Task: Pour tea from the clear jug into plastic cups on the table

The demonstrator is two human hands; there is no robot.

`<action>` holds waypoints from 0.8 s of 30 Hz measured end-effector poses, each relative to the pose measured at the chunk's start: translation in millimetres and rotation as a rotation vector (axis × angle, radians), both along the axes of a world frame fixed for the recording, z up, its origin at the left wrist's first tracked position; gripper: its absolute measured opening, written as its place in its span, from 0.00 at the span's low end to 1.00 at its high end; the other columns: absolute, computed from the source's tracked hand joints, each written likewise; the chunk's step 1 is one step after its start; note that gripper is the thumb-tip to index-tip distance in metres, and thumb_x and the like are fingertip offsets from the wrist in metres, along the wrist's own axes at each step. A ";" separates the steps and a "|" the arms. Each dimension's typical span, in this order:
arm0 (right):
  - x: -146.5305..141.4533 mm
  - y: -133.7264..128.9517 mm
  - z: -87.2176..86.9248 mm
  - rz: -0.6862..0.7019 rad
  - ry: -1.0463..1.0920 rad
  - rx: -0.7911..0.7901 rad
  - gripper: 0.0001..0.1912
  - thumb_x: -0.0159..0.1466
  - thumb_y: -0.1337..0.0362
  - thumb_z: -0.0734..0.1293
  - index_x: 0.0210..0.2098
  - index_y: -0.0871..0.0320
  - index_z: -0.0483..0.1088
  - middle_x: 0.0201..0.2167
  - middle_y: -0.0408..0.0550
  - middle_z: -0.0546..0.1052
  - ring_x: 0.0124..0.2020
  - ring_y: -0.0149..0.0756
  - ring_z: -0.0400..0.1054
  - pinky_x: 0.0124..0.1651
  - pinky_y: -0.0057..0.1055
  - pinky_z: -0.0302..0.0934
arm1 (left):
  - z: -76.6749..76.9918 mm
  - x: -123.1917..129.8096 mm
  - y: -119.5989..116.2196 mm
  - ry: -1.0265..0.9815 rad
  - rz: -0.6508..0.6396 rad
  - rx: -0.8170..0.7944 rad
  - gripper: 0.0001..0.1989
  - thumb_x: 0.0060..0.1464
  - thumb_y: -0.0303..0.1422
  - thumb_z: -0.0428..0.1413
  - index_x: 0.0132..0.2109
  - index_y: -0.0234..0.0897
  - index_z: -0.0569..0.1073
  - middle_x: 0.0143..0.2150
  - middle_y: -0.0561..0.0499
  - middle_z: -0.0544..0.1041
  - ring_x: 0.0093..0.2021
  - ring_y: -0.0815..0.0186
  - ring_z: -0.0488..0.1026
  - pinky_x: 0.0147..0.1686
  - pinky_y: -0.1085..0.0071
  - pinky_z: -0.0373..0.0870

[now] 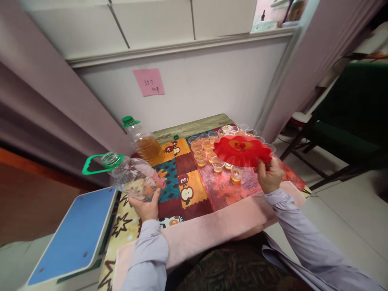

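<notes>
In my left hand (148, 205) is a clear plastic jug (133, 176) with a green ring handle and an uncapped mouth; it looks nearly empty and leans to the left. My right hand (270, 173) pinches the edge of a red scalloped plate (242, 151), held over the right side of the table. Beneath and around that plate stand several small clear plastic cups (200, 158) with amber liquid in them; the plate hides some. Behind the jug, a second clear jug (148, 147) with a green cap contains amber liquid.
A patterned tablecloth (172, 190) covers the table, with a pink cloth (212, 218) along its front edge. A loose green cap (176, 137) lies near the back. Left is a blue board (75, 234); right, a dark green chair (348, 117). A pink note (148, 82) hangs on the wall.
</notes>
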State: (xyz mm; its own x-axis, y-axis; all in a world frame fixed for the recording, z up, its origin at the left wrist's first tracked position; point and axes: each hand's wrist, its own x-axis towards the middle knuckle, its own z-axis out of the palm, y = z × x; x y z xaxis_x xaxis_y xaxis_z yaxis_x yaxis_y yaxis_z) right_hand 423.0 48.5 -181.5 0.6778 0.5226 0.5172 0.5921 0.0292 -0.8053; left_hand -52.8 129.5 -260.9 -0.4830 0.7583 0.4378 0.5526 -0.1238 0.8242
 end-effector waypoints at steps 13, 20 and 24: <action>-164.2 -3.3 -25.1 0.727 1.057 -0.551 0.22 0.56 0.54 0.80 0.29 0.54 0.64 0.17 0.40 0.74 0.17 0.29 0.71 0.19 0.21 0.66 | -9.1 4.6 -10.0 -0.062 0.076 -0.005 0.59 0.39 0.49 0.75 0.71 0.36 0.56 0.69 0.33 0.67 0.72 0.47 0.66 0.73 0.49 0.60; -175.5 0.6 -52.4 0.693 1.063 -0.529 0.21 0.57 0.54 0.80 0.34 0.55 0.66 0.21 0.39 0.75 0.19 0.33 0.75 0.26 0.28 0.76 | -10.0 6.4 -11.5 -0.103 0.064 -0.013 0.59 0.38 0.49 0.76 0.71 0.36 0.56 0.69 0.33 0.67 0.73 0.45 0.64 0.74 0.48 0.59; -173.1 -2.3 -57.2 0.682 1.057 -0.481 0.23 0.54 0.51 0.81 0.36 0.55 0.69 0.25 0.39 0.76 0.23 0.34 0.77 0.28 0.29 0.78 | -5.6 8.6 -12.7 -0.134 0.046 -0.011 0.59 0.39 0.49 0.75 0.71 0.37 0.57 0.69 0.34 0.68 0.72 0.46 0.66 0.72 0.48 0.62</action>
